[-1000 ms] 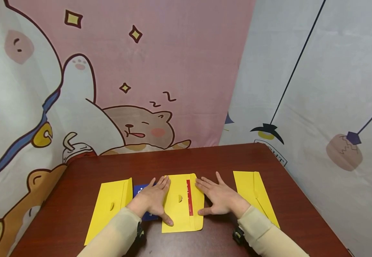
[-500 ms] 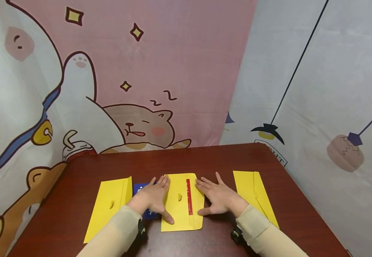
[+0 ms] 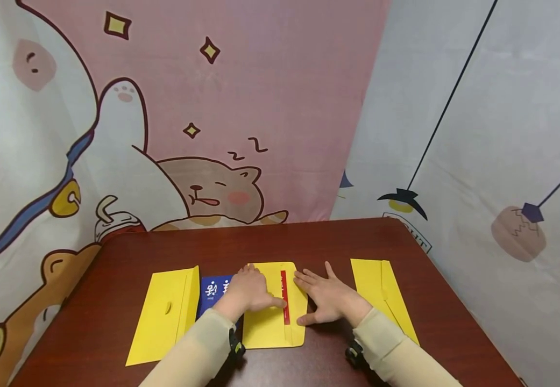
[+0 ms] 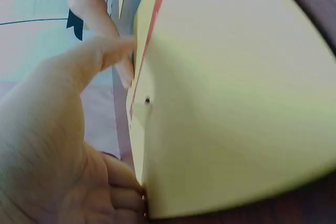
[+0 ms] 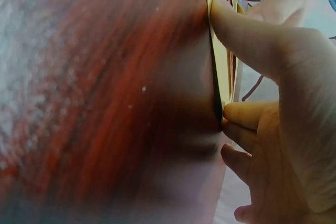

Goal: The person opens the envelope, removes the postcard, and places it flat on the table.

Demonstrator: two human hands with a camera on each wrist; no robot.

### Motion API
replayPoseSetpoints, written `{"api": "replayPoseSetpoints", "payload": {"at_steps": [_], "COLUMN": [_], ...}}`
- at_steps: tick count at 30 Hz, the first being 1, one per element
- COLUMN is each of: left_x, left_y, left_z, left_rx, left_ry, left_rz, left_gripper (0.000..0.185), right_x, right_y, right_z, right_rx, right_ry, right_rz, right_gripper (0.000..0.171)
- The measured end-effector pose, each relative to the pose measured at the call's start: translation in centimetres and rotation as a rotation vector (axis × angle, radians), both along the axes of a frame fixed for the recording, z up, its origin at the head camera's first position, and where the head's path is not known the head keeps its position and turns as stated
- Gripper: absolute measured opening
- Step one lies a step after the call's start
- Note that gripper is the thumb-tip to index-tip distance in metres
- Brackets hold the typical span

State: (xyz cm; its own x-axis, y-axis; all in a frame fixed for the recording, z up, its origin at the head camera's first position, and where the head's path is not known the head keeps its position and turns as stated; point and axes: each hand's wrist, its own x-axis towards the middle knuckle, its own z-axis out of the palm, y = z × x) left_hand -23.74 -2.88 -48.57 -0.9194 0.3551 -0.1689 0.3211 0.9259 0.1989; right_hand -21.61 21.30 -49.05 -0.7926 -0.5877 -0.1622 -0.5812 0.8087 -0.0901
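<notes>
Grip: left hand [image 3: 250, 293] lies flat, fingers straight, across the middle yellow envelope [image 3: 272, 328], fingertips reaching the red adhesive strip [image 3: 284, 303]; it presses and encloses nothing. Right hand [image 3: 330, 298] also lies flat, fingers extended over the envelope's right edge, thumb set against the near right side; the right wrist view shows the thumb meeting the paper's edge at the worktop [image 3: 309, 242]. Neither hand has hold of anything.

Item 1: middle envelope, flat on the worktop, near centre, lengthwise away from the person, flap side up, red strip exposed.

Item 2: blue card [image 3: 214, 290] with white characters, flat, just left of the middle envelope, its right part under the left hand.

Item 3: left yellow envelope [image 3: 163, 317], flat, its right edge touching or nearly touching the card.

Item 4: right yellow envelope [image 3: 381, 293], flat, apart from the right hand.

Surround: cartoon-printed fabric backdrops [image 3: 260, 107] behind and to the right.

Progress, as judged: the middle envelope appears to be in hand, being pressed flat at its strip. Whether it is filled or sealed cannot be told. The card lies outside every envelope; both outer envelopes lie untouched.
</notes>
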Motion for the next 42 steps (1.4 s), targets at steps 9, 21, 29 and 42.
{"api": "replayPoseSetpoints", "payload": {"at_steps": [9, 21, 29, 42], "left_x": [0.3, 0.3, 0.3, 0.2], "left_y": [2.2, 2.4, 2.1, 2.1], "left_z": [-0.1, -0.1, -0.2, -0.3], "left_rx": [-0.056, 0.016, 0.103, 0.083], "left_ry": [0.031, -0.024, -0.022, 0.003], "left_rz": [0.1, 0.157, 0.143, 0.11], "left_gripper": [0.102, 0.103, 0.1, 0.1], "right_x": [0.0, 0.0, 0.1, -0.2], "right_y": [0.0, -0.3, -1.2, -3.4], "right_z": [-0.1, 0.2, 1.0, 1.1], "right_rx": [-0.003, 0.009, 0.01, 0.02], "right_ry": [-0.02, -0.021, -0.004, 0.084], "right_rz": [-0.01, -0.012, -0.036, 0.055], "right_gripper": [0.107, 0.107, 0.1, 0.112]}}
